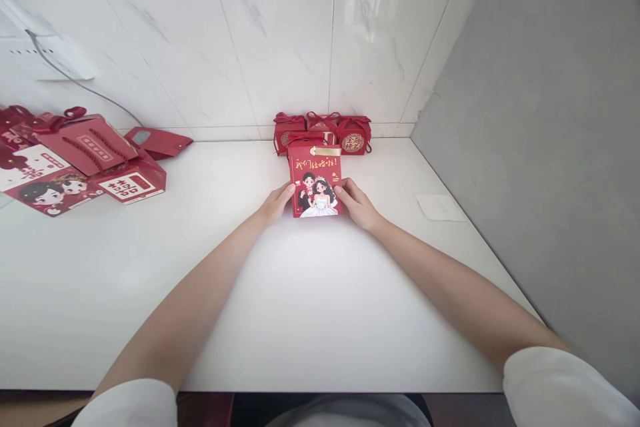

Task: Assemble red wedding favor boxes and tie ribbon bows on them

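Between my two hands is a red gift box with a cartoon bride and groom and gold lettering on its front. A pale gold ribbon or strip crosses its top edge. My left hand grips the box's left side, thumb on the front edge. On the opposite side my right hand clasps it the same way, fingers mostly hidden behind. Just beyond the box, small red boxes with ribbon bows stand in a row against the wall, partly covered by the held one.
Several larger red boxes with ribbons and printed figures crowd the left end of the white table. A red flat piece lies by them. A grey cable runs down the tiled wall. Near the right wall lies a white paper.
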`<action>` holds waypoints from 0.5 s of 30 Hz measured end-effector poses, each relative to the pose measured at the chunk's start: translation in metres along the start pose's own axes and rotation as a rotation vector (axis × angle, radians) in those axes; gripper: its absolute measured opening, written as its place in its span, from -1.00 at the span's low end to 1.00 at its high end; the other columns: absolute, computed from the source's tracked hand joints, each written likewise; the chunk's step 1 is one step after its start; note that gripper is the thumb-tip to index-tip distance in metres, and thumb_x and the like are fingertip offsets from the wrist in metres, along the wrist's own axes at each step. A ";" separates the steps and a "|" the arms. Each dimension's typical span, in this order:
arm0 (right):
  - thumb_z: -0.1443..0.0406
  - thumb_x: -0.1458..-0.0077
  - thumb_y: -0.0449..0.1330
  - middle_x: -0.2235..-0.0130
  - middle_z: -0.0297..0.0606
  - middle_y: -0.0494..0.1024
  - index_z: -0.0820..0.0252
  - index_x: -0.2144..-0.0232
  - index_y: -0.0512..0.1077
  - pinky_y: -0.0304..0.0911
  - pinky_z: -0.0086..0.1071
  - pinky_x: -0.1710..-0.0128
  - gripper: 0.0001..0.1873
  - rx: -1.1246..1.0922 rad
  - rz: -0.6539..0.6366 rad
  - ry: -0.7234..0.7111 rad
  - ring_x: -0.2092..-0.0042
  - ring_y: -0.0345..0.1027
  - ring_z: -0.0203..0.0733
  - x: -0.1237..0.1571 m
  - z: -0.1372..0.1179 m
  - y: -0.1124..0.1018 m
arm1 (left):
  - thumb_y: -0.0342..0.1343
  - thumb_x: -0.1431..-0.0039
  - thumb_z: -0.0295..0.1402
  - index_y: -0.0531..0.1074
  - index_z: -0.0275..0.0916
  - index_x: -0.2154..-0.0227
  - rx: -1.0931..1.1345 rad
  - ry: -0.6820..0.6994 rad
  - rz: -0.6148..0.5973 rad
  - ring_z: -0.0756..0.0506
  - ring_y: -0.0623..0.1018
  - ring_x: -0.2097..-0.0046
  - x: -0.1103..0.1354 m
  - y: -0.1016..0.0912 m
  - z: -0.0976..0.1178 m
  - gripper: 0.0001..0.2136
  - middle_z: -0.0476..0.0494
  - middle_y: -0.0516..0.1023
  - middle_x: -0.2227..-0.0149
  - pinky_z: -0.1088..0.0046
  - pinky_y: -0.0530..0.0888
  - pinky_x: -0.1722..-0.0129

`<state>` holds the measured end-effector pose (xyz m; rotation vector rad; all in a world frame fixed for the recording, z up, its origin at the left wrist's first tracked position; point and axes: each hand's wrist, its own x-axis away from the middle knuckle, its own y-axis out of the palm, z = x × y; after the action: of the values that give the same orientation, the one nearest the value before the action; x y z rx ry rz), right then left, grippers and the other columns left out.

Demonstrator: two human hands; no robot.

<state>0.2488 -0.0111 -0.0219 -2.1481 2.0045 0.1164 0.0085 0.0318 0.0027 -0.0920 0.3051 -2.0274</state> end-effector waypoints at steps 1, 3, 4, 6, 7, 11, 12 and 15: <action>-0.15 -0.15 0.12 0.15 -0.35 0.54 0.04 0.21 0.33 0.30 -0.22 0.02 -0.56 -0.003 0.000 -0.001 0.11 0.40 -0.12 0.000 0.000 0.000 | -0.07 -0.23 0.19 0.40 -0.28 -0.16 -0.001 0.003 -0.002 -0.30 0.48 -0.17 0.000 0.000 0.000 -0.31 -0.23 0.51 -0.14 0.19 0.35 -0.22; -0.15 -0.15 0.13 0.14 -0.35 0.54 0.04 0.21 0.33 0.30 -0.22 0.01 -0.56 -0.005 -0.001 -0.001 0.10 0.40 -0.12 0.000 0.000 0.000 | -0.08 -0.23 0.18 0.40 -0.29 -0.16 -0.005 0.008 -0.005 -0.30 0.48 -0.18 0.000 0.000 0.000 -0.31 -0.23 0.50 -0.15 0.20 0.34 -0.23; -0.15 -0.15 0.13 0.14 -0.35 0.54 0.04 0.21 0.33 0.30 -0.22 0.01 -0.56 -0.005 -0.001 0.001 0.10 0.40 -0.12 0.000 -0.001 0.000 | -0.08 -0.23 0.18 0.40 -0.29 -0.16 -0.007 0.008 -0.006 -0.30 0.48 -0.18 0.000 0.000 0.000 -0.31 -0.23 0.49 -0.16 0.21 0.34 -0.23; -0.16 -0.14 0.13 0.14 -0.35 0.54 0.04 0.22 0.33 0.30 -0.22 0.01 -0.56 -0.004 -0.002 0.004 0.10 0.40 -0.12 0.001 -0.001 0.000 | -0.09 -0.23 0.19 0.40 -0.28 -0.16 -0.008 0.007 -0.006 -0.30 0.48 -0.18 0.000 0.000 -0.001 -0.31 -0.22 0.49 -0.16 0.21 0.34 -0.23; -0.16 -0.14 0.13 0.13 -0.35 0.54 0.04 0.22 0.33 0.30 -0.22 0.01 -0.56 -0.006 -0.003 0.004 0.10 0.40 -0.12 0.001 -0.001 0.000 | -0.09 -0.23 0.19 0.40 -0.28 -0.16 -0.005 0.007 -0.006 -0.30 0.48 -0.18 -0.001 0.000 -0.001 -0.31 -0.22 0.49 -0.16 0.21 0.35 -0.23; -0.14 -0.15 0.13 0.12 -0.34 0.53 0.04 0.21 0.33 0.30 -0.22 0.01 -0.57 -0.013 -0.006 -0.002 0.10 0.40 -0.12 0.001 0.000 0.000 | -0.08 -0.23 0.19 0.39 -0.27 -0.17 0.000 0.005 -0.007 -0.30 0.48 -0.17 -0.001 0.000 0.000 -0.31 -0.22 0.49 -0.17 0.21 0.36 -0.22; -0.14 -0.15 0.13 0.12 -0.34 0.53 0.04 0.21 0.33 0.30 -0.22 0.01 -0.57 -0.012 -0.005 -0.002 0.10 0.40 -0.12 0.001 0.000 0.000 | -0.08 -0.22 0.19 0.39 -0.27 -0.17 -0.001 0.002 -0.006 -0.30 0.48 -0.17 -0.001 0.000 0.000 -0.30 -0.22 0.49 -0.16 0.21 0.36 -0.22; -0.15 -0.15 0.12 0.12 -0.33 0.54 0.03 0.21 0.33 0.30 -0.22 0.01 -0.56 -0.007 -0.007 0.001 0.10 0.40 -0.11 0.001 0.000 -0.001 | -0.08 -0.21 0.21 0.40 -0.28 -0.16 -0.007 -0.001 -0.003 -0.31 0.48 -0.18 -0.001 0.000 0.000 -0.30 -0.22 0.50 -0.15 0.20 0.35 -0.22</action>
<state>0.2495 -0.0120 -0.0219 -2.1601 1.9998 0.1218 0.0087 0.0324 0.0025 -0.0983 0.3120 -2.0292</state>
